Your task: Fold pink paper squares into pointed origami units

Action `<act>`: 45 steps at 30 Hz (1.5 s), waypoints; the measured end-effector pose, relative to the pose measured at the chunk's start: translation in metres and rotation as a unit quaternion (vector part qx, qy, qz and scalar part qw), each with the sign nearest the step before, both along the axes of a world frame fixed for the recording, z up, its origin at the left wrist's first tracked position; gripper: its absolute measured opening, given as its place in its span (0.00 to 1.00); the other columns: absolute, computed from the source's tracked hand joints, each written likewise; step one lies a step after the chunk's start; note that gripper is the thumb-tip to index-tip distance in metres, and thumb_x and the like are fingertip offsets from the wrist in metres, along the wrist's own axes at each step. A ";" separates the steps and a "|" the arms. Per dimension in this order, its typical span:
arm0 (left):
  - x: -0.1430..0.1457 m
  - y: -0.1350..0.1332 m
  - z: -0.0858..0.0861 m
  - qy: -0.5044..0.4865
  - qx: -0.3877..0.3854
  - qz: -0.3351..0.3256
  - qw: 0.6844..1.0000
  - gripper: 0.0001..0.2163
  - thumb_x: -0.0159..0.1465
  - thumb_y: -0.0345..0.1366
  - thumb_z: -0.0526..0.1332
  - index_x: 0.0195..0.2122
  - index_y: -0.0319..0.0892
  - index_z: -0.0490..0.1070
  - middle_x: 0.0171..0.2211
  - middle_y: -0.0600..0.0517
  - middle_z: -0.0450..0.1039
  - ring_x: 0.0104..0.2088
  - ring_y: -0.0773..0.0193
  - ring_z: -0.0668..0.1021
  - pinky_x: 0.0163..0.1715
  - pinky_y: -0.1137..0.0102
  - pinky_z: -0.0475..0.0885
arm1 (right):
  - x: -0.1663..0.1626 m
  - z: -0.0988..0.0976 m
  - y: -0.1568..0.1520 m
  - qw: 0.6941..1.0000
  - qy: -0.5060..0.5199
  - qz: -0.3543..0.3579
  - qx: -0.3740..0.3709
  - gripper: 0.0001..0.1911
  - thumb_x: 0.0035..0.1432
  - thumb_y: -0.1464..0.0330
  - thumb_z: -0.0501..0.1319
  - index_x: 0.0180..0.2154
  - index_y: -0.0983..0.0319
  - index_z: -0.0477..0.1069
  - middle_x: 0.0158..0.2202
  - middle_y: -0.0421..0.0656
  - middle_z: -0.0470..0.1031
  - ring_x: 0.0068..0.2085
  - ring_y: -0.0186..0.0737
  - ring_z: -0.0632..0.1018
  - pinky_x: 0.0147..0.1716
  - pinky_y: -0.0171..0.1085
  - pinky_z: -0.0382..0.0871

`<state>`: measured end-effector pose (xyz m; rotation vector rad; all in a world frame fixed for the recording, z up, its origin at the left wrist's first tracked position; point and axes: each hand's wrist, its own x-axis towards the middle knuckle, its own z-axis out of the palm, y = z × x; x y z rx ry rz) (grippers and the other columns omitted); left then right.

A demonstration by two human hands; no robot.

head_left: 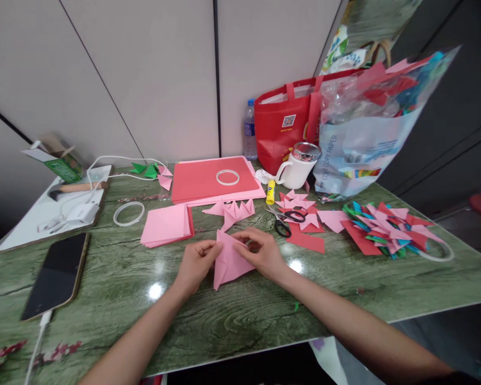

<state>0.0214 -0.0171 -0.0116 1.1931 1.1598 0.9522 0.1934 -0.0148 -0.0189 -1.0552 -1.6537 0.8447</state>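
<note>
Pink paper (234, 263), head view: held, partly folded, over the green table (224, 331).
Left hand (197, 263): left edge pinched under the thumb.
Right hand (263, 253): upper right edge pinched.
Folding: edges should be matched before being pressed flat.

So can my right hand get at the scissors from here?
Likely yes: the scissors lie uncovered just beyond your right hand, nothing standing between. It would probably have to let go of the pink paper it holds.
</note>
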 end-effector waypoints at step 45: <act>0.004 -0.004 0.023 0.161 0.103 -0.135 0.972 0.16 0.55 0.44 0.57 0.16 0.38 0.68 0.15 0.56 0.58 0.19 0.71 0.59 0.18 0.76 0.53 | -0.002 0.004 0.002 0.912 0.222 0.154 -0.309 0.11 0.41 0.63 0.69 0.28 0.63 0.77 0.27 0.39 0.75 0.29 0.32 0.72 0.31 0.32 0.66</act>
